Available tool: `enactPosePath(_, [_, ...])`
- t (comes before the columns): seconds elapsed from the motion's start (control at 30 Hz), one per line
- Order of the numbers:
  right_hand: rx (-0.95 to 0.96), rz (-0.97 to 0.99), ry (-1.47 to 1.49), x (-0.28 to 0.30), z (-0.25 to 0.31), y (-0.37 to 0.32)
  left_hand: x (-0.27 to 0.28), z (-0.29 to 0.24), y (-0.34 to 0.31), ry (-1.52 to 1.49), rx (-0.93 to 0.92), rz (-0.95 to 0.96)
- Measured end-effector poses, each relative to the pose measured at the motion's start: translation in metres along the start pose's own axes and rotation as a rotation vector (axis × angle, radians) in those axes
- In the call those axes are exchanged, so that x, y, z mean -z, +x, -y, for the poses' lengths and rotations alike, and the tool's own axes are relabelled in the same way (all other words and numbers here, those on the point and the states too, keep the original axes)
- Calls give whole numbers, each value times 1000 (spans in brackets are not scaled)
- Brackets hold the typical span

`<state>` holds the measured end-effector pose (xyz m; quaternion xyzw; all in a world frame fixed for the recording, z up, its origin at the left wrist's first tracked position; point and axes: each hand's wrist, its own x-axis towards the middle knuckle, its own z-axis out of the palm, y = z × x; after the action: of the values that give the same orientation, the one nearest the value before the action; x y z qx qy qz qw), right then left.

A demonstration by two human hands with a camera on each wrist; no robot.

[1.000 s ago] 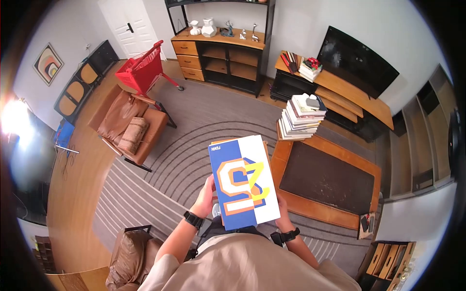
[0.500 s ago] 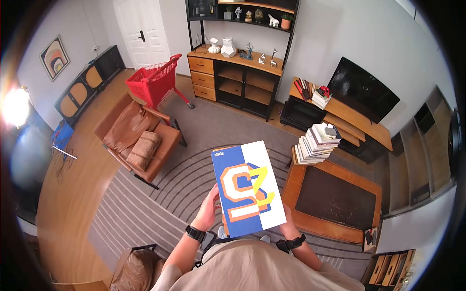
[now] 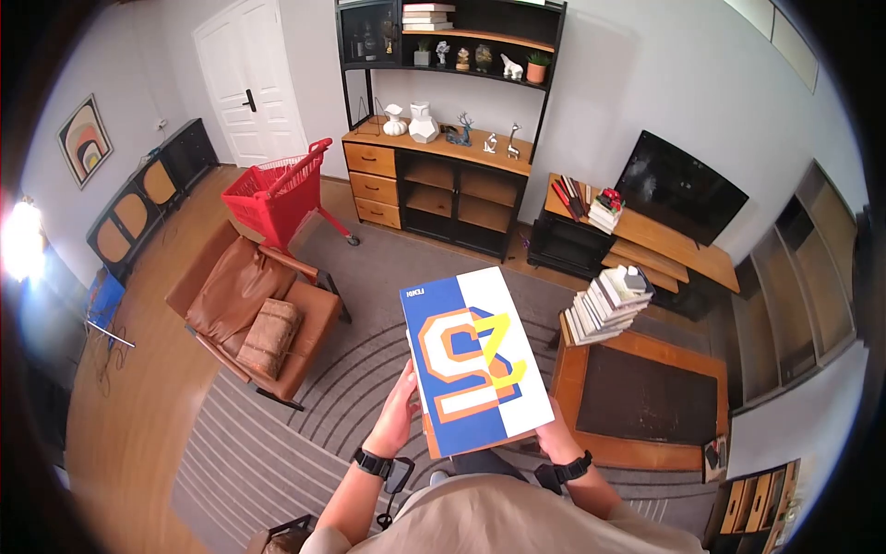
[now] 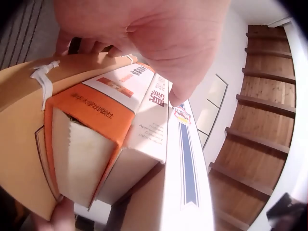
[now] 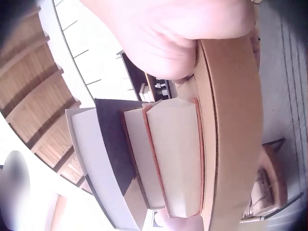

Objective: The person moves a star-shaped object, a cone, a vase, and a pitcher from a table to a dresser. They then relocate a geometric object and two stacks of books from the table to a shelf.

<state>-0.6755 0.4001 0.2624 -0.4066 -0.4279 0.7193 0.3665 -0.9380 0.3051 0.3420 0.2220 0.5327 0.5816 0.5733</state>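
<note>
Both hands hold a stack of books in front of the body. The top book (image 3: 466, 355) has a blue and white cover with large orange, white and yellow figures. My left hand (image 3: 395, 415) grips the stack's left side; in the left wrist view its thumb lies along the spines. Under the top book are a white book (image 4: 147, 127), an orange-and-white book (image 4: 91, 113) and a tan cardboard piece (image 4: 21, 130) with a white tie at the bottom. My right hand (image 3: 556, 438) grips the opposite side, against the cardboard's edge in the right wrist view.
A tall pile of books (image 3: 600, 314) stands at the back end of a low brown table (image 3: 600, 452). Behind are a TV stand (image 3: 664, 249) and a shelf cabinet (image 3: 443, 198). A red shopping cart (image 3: 277, 198) and a brown armchair (image 3: 258, 314) stand left.
The head view has tilted up, so more of the shelf cabinet shows and the furniture sits lower. Both hands keep hold of the stack, which stays in front of the body.
</note>
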Motion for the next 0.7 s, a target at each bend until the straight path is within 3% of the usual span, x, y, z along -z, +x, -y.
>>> enactPosePath(0.13, [-24, -13, -29, -5, 21, 40, 1, -18, 41, 13, 2, -26])
enactPosePath(0.3, [14, -1, -38, -28, 11, 110, 40, -19, 115, 47, -61, 30])
enactPosePath(0.4, [-54, -62, -69, -45, 44, 164, 36, -55, 167, 39, -50, 11])
enactPosePath(0.63, [-39, 32, -48, -62, 78, 273, 52, -97, 261, 6, -104, 26])
enactPosePath(0.7, [-36, 30, -63, -68, 92, 303, 53, -116, 289, -79, -21, 1])
